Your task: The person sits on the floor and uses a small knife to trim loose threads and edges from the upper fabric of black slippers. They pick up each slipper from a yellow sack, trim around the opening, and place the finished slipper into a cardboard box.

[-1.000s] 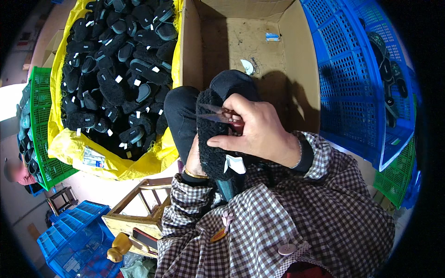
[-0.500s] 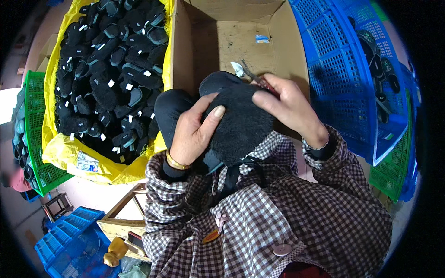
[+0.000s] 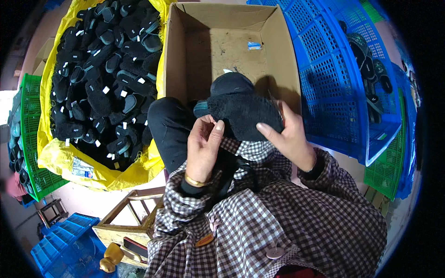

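A black fleecy slipper (image 3: 245, 116) lies across my lap between my two hands, its pile facing up. At its left end a grey-blue edge (image 3: 200, 109) shows. My left hand (image 3: 204, 146) pinches the slipper's near left edge between thumb and fingers. My right hand (image 3: 292, 139) grips the other end, thumb on top and fingers mostly hidden behind it. Whether the right hand also holds a tool cannot be made out. A small pale tip (image 3: 227, 71) shows just beyond my knee (image 3: 232, 83).
A cardboard box (image 3: 282, 60) with a small blue-and-white packet (image 3: 254, 46) inside stands ahead. To the left, a yellow sack (image 3: 46, 134) holds many black slippers (image 3: 99, 97). Blue crates (image 3: 331, 92) rise at the right. A wooden stool-like frame (image 3: 123, 227) is at lower left.
The slipper has turned to lie lengthwise across my lap, its grey-blue edge now showing. My left hand moved nearer me. The red-handled tool with a pale blade by my right hand is mostly out of sight.
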A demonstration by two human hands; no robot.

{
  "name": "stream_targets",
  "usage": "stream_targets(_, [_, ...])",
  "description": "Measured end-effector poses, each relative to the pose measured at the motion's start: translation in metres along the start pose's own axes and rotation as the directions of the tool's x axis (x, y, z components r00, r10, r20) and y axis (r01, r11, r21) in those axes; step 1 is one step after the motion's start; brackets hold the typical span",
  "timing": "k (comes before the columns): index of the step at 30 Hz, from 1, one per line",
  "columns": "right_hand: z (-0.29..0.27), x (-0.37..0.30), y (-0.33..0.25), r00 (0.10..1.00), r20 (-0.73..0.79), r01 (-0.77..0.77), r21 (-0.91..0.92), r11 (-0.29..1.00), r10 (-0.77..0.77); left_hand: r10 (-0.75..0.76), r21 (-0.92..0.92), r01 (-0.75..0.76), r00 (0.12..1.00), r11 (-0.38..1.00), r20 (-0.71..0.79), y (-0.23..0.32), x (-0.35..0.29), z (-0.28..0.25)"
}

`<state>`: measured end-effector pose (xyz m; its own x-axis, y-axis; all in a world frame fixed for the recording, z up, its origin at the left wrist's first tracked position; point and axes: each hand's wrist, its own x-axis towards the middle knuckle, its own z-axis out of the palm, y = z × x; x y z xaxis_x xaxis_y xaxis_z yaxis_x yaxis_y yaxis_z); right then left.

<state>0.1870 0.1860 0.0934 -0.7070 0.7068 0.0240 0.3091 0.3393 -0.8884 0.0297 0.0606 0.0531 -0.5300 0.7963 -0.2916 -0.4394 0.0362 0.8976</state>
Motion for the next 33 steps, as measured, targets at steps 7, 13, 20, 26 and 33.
stream_targets(7, [0.011,-0.011,-0.006,0.991,0.001,-0.133,0.006,0.991,0.133,-0.027,-0.094,0.034,0.997,0.995,0.066,-0.013,-0.006,0.005])
stream_targets(13, [0.026,-0.027,-0.016,0.996,0.084,-0.015,-0.234,0.972,0.035,-0.244,-0.162,0.254,0.967,0.954,0.078,-0.006,-0.013,-0.024])
stream_targets(20, [0.038,-0.026,-0.027,0.936,0.319,0.239,-0.27,0.933,-0.148,-0.366,-0.218,0.37,0.929,0.903,0.06,0.017,-0.008,-0.025])
stream_targets(26, [0.058,-0.024,-0.037,0.977,0.179,-0.068,-0.242,0.968,0.113,-0.264,-0.161,0.261,0.964,0.952,0.0,0.025,-0.006,-0.022])
stream_targets(33, [0.073,0.0,-0.035,0.911,0.367,-0.122,-0.192,0.974,0.186,-0.081,0.445,0.057,0.996,0.894,0.034,0.031,-0.008,-0.064])
